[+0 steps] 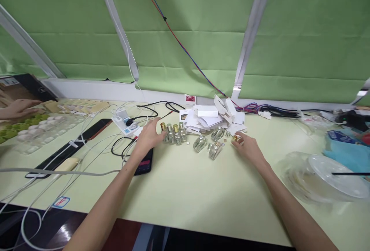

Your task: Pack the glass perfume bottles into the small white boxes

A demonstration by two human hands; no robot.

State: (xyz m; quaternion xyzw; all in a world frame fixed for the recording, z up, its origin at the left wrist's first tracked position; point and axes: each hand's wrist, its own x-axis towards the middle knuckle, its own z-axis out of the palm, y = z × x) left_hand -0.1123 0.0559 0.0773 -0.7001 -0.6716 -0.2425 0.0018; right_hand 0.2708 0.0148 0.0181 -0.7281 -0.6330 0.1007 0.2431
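Observation:
My left hand [148, 135] reaches to a cluster of small upright glass bottles with gold and silver caps [174, 132]; its fingers curl against the nearest bottle. My right hand [245, 145] rests on the pale green table [190, 193] with thumb and forefinger pinched on a small gold cap [235, 138]. Between my hands lie three clear glass bottles on their sides [208, 144]. Behind them is a heap of small white folded cartons and cards [215, 118].
A white power strip [125, 123], tangled white and black cables [86, 147] and two dark phones [143, 164] lie at left. Another person's hand [17, 108] is at the far left by trays. Clear plastic lids [326, 176] and blue cloth sit at right.

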